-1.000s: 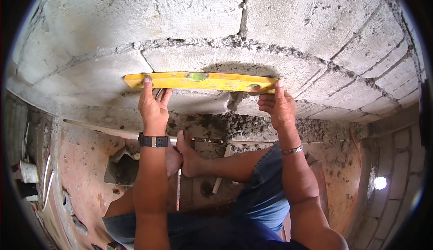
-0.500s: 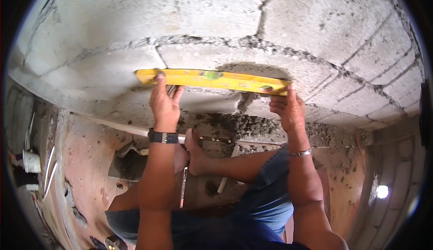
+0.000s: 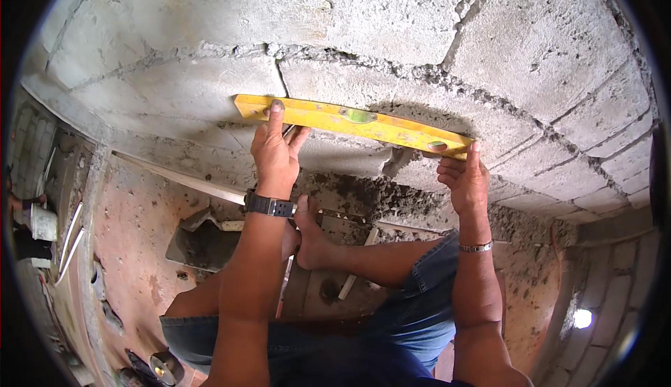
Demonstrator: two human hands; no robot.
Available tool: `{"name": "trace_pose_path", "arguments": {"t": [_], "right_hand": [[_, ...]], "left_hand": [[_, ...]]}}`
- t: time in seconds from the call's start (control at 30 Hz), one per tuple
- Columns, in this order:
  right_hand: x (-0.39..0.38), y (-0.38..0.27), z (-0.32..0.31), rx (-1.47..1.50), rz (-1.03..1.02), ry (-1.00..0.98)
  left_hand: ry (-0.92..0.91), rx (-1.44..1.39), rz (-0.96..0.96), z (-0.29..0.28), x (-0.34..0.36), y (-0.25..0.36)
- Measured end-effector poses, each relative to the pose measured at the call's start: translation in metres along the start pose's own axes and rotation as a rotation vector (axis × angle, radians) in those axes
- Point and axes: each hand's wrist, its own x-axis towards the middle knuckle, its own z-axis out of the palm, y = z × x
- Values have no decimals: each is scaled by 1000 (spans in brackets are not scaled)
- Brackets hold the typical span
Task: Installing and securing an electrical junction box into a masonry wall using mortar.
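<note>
A scuffed yellow spirit level lies against the grey block wall, its right end lower in the picture than its left. A greenish bubble vial shows near the middle of its upper edge. My left hand grips the level near its left end, thumb on the front face and fingers below. A thin dark stick-like piece, too small to name, shows between those fingers. At the other end, my right hand holds the level with the thumb up at its tip and the fingers curled underneath.
Crumbled mortar lies along the wall's foot. My bare foot is close to it. On the floor are a grey metal trowel-like tool, a wooden strip and a dark round tool. At far left, another person's hand is by a bucket.
The view has shifted, so wall, level and both hands appear farther right. The level slopes a little more in the picture. Both hands keep their hold. Another person's hand has come into view by the bucket.
</note>
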Motion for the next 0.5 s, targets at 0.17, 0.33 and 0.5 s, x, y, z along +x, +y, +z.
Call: {"name": "trace_pose_path", "arguments": {"t": [0.17,0.33,0.5], "right_hand": [[-1,0,1,13,-6,-11],[1,2,-2,14,27,-1],[2,2,-2,22,26,-1]], "left_hand": [[-4,-14,2,0,0,-1],[55,4,10,0,2,-3],[36,-7,4,0,2,-1]]}}
